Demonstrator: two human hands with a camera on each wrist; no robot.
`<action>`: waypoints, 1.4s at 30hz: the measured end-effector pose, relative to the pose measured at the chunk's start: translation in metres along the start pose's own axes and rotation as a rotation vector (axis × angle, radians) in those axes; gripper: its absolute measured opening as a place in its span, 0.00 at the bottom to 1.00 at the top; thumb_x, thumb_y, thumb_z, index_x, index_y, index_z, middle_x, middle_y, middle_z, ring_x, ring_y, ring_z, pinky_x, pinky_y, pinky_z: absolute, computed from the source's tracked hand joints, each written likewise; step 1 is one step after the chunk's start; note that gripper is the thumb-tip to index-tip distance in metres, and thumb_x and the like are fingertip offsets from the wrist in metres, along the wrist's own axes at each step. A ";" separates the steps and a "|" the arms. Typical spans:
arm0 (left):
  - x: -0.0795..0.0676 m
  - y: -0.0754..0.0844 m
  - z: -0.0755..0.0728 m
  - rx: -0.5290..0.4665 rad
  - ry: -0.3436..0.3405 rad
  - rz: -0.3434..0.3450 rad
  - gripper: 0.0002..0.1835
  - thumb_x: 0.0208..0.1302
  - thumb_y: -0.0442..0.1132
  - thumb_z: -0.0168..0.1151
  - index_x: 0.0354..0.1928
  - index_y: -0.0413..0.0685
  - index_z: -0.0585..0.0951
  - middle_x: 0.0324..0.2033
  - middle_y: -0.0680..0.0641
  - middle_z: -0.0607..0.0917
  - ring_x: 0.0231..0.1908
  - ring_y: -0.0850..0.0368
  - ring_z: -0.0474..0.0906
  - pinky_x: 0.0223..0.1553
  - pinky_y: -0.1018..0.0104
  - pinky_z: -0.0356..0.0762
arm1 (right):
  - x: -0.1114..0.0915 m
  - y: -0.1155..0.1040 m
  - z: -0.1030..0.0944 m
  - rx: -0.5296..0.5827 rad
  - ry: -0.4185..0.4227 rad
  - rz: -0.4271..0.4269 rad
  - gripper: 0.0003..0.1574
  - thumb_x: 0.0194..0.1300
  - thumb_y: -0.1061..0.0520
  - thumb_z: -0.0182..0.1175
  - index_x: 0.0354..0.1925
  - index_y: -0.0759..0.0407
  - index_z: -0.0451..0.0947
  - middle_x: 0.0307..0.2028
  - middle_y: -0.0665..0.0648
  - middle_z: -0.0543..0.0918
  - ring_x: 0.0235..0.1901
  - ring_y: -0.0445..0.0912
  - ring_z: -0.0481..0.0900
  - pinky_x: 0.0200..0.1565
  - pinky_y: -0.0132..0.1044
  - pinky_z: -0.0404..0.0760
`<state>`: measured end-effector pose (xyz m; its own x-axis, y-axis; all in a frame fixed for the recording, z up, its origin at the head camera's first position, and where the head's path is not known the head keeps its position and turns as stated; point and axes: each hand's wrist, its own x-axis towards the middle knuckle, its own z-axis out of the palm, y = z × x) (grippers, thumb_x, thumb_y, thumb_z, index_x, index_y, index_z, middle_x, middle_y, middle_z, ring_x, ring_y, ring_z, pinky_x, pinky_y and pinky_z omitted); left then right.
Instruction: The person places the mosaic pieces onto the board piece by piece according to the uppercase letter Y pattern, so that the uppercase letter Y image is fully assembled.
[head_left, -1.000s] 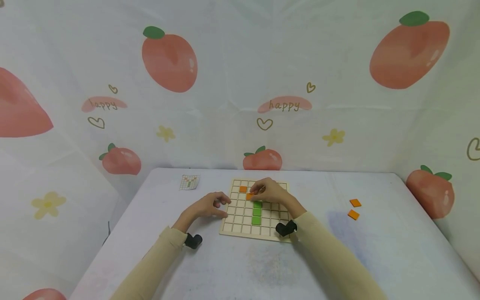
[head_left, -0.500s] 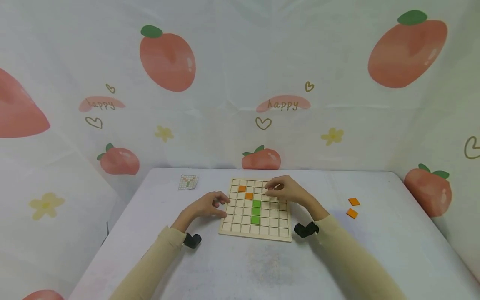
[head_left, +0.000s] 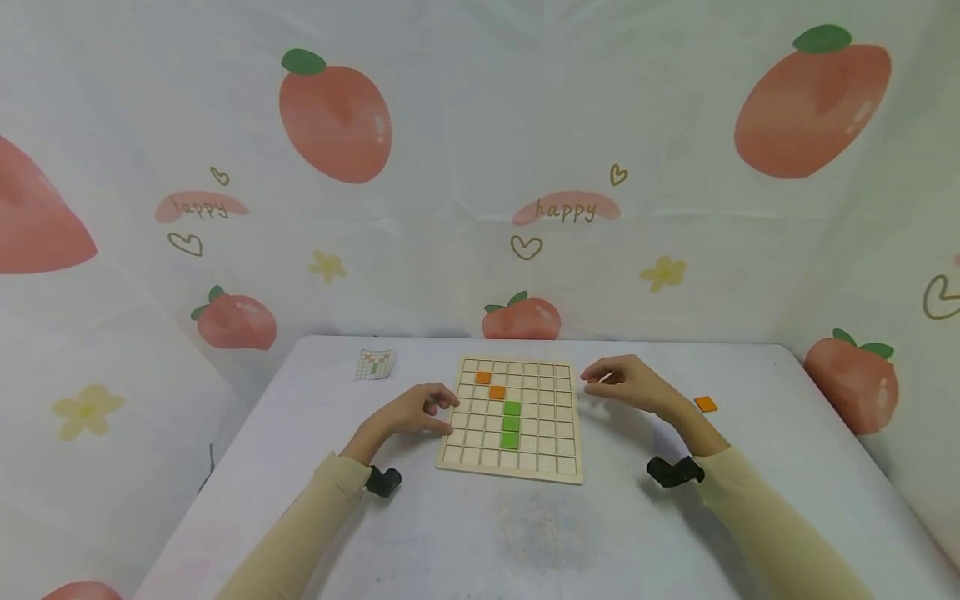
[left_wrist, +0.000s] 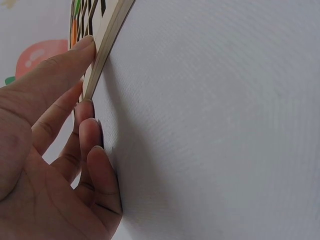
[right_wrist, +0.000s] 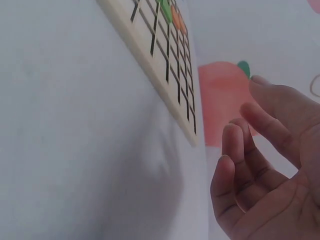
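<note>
A pale wooden grid board (head_left: 486,472) lies in the middle of the table. Set in its squares are two orange tiles (head_left: 483,378) on a diagonal and a column of three green tiles (head_left: 511,424). My left hand (head_left: 411,412) rests at the board's left edge, the thumb (left_wrist: 82,45) and fingertips right at the rim in the left wrist view. Just off the board's right side hovers my right hand (head_left: 626,383), its fingers loosely bent and nothing between them. A loose orange tile (head_left: 706,404) lies on the table beyond that wrist.
A small paper card (head_left: 374,364) with a coloured grid pattern lies at the table's back left. Behind the white table (head_left: 450,542) hangs a cloth (head_left: 450,167) printed with fruit. Each wrist carries a black camera (head_left: 385,481).
My right hand has let go of the lower orange tile and moved right, off the board. The nearer loose orange tile is now hidden behind my right arm. My left hand stays put.
</note>
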<state>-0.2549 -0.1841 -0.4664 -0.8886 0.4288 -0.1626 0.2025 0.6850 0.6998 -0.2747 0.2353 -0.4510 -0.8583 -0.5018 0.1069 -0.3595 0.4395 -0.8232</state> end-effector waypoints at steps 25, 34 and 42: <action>0.000 -0.004 0.000 -0.008 -0.002 0.031 0.23 0.56 0.36 0.78 0.53 0.46 0.82 0.44 0.49 0.78 0.41 0.53 0.71 0.44 0.59 0.70 | -0.078 0.020 -0.060 -0.047 0.028 0.114 0.18 0.69 0.56 0.67 0.52 0.66 0.82 0.47 0.60 0.84 0.43 0.52 0.85 0.43 0.35 0.80; 0.000 -0.001 0.001 -0.007 -0.004 0.026 0.22 0.56 0.36 0.78 0.53 0.46 0.82 0.43 0.50 0.78 0.41 0.53 0.71 0.44 0.60 0.71 | -0.099 0.032 -0.077 -0.110 0.073 0.166 0.19 0.69 0.56 0.68 0.52 0.67 0.82 0.47 0.61 0.84 0.44 0.53 0.85 0.40 0.35 0.81; 0.000 -0.003 0.001 -0.008 0.002 0.029 0.22 0.55 0.35 0.79 0.52 0.46 0.82 0.43 0.50 0.78 0.40 0.53 0.71 0.44 0.59 0.71 | -0.110 0.045 -0.083 -0.164 0.069 0.198 0.20 0.67 0.58 0.69 0.52 0.69 0.81 0.47 0.61 0.84 0.44 0.52 0.83 0.41 0.33 0.80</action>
<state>-0.2555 -0.1855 -0.4690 -0.8832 0.4475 -0.1405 0.2253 0.6676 0.7096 -0.2264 0.3718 -0.4536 -0.9386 -0.3449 -0.0049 -0.2321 0.6420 -0.7308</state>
